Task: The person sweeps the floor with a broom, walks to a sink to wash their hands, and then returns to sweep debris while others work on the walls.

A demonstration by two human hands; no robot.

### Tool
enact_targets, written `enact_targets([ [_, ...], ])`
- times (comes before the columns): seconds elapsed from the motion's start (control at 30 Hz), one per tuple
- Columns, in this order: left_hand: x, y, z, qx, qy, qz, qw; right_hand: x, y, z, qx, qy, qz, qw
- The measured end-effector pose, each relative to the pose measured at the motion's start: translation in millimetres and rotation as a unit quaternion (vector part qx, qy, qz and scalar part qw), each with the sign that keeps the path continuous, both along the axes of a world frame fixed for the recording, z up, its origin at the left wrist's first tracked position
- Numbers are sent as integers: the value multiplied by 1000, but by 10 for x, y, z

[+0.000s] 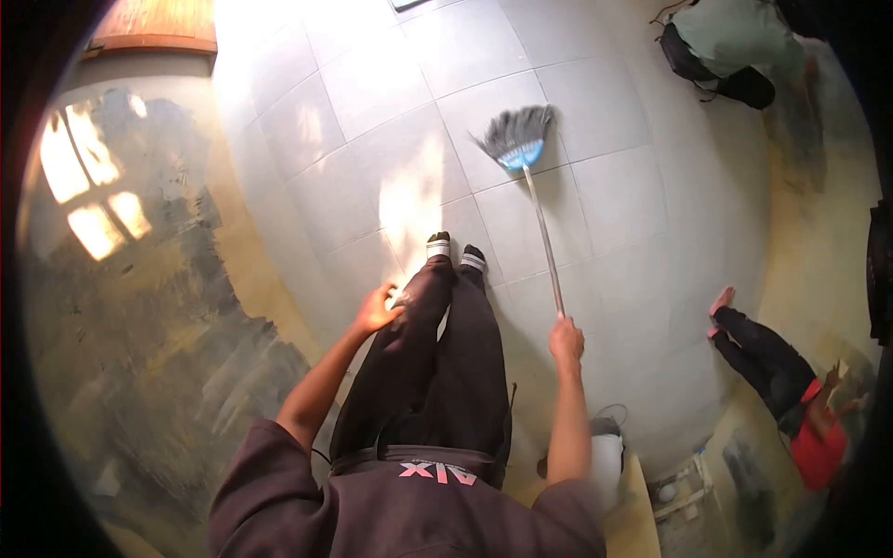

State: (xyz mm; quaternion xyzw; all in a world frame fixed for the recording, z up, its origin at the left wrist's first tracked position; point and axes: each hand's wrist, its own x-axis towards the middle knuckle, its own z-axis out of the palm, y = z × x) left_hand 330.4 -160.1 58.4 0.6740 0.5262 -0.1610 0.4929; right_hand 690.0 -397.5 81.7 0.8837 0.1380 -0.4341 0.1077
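- Broom (pixel 541 231) ahead and to the right, its handle gripped near the end by the right hand (pixel 566 340), fingers closed round it
- Left hand (pixel 374 312) loosely open, fingers a little bent, by the left leg (pixel 409 335); whether it touches the cloth I cannot tell
- White container (pixel 607 456) just beside the right forearm, which partly hides it
- Feet (pixel 473 258), white bands across them, to the left of the handle
- Grey bristles (pixel 516 130) on a blue base, fanned over the tiled floor (pixel 614 102); contact unclear
- Stained wall (pixel 158 372) along the left, lit by window-shaped patches
- Person (pixel 791 400) in red and black at the right, well apart from the broom
- Pale green cloth (pixel 735 42) among black shapes, upper right
- Wood (pixel 153 19), upper left, partly cut off
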Motion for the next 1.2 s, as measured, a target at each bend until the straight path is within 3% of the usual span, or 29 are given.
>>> enact_targets([
  [0.13,-932,0,-142,-87,136,36,986,0,-1023,151,-45,2,-31,999],
  [0.27,-1387,34,-158,-88,150,40,984,-187,-1637,492,-108,-18,-61,992],
  [0.43,-1058,176,-178,-105,114,62,986,-277,-2031,854,-137,-34,-90,986],
  [0.6,-204,375,-97,-133,-49,71,987,-273,-2383,964,-202,-68,-171,962],
  [0.7,-40,407,-110,-147,-89,62,983,-303,-2630,811,-169,-97,-156,968],
  [0.77,105,448,-13,-140,-58,40,988,-413,-2907,537,-91,-14,-250,964],
  [0.83,265,432,-70,-115,-38,-11,993,-345,-2033,1132,22,133,-497,857],
  [0.9,441,353,-54,-103,7,-89,991,-557,-1933,1054,211,196,-578,764],
  [0.97,821,146,149,-114,-20,-122,986,-737,-1883,805,319,190,-706,603],
  [1.0,1025,17,179,-116,-43,-139,983,-767,-1862,746,331,174,-733,569],
  [1.07,1482,-353,410,-127,-70,-179,973,-767,-1960,628,361,164,-806,439],
  [1.13,1851,-735,587,-125,-82,-226,963,-722,-2304,599,346,187,-830,394],
  [1.2,2158,-1174,705,-112,-82,-278,951,-830,-2784,585,363,188,-822,396],
])
